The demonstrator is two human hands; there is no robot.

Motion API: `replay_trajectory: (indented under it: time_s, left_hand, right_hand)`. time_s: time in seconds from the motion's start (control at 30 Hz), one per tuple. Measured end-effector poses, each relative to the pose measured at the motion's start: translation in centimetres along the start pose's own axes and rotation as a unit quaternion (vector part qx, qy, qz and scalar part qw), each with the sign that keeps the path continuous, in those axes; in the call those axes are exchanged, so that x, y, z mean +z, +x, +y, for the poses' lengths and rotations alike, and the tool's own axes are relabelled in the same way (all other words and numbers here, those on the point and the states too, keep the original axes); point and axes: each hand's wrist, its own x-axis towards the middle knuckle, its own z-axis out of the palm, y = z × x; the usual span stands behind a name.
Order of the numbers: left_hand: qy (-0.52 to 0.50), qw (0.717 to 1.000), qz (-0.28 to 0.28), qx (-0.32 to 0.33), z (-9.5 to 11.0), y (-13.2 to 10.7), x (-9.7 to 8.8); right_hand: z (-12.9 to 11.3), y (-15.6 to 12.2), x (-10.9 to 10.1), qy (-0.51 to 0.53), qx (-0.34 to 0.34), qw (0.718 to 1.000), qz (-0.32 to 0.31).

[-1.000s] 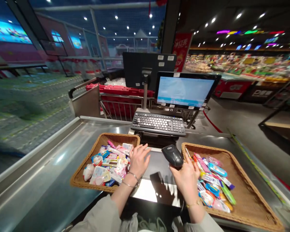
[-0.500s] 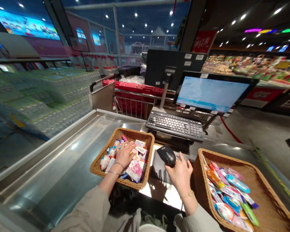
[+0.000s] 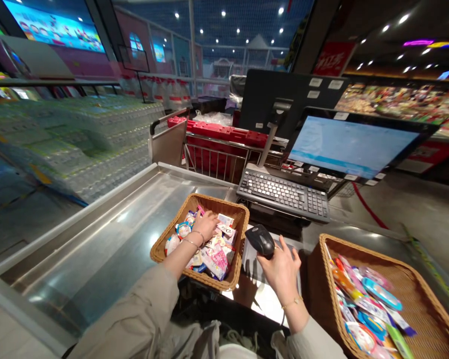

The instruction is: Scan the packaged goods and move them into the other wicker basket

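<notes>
Left hand (image 3: 206, 225) rests among packets (image 3: 217, 254) in the basket (image 3: 224, 203); whether it grips, I cannot tell. Right hand (image 3: 282, 269) clasps the scanner (image 3: 262, 240) near the counter's near edge.

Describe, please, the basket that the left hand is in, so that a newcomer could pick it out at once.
Start at the steel checkout counter, near the black keyboard. The right hand holds a black scanner between two wicker baskets of colourful packets. Yours is the left basket, with the left hand among its packets; the right basket has no hand in it.
</notes>
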Motion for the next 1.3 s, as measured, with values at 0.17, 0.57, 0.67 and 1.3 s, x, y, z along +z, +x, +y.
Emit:
replay_trajectory:
  time_s: [0.17,0.57,0.67,1.3]
  left_hand:
    - [0.013,0.998,-0.053,0.033,-0.3,2.7,1.4]
    - [0.039,0.976,-0.184,0.108,3.3,7.1,3.5]
    - [0.026,0.977,-0.175,0.115,3.9,7.2,3.1]
    - [-0.247,0.967,-0.053,-0.011,-1.1,1.4,-0.1]
  right_hand:
    - [0.3,0.0,0.1,-0.007,0.006,1.0,0.001]
    - [0.7,0.1,0.2,-0.009,0.039,0.999,0.002]
    - [0.8,0.1,0.3,-0.006,0.042,0.999,0.001]
    - [0.1,0.5,1.2,0.027,0.012,1.0,0.005]
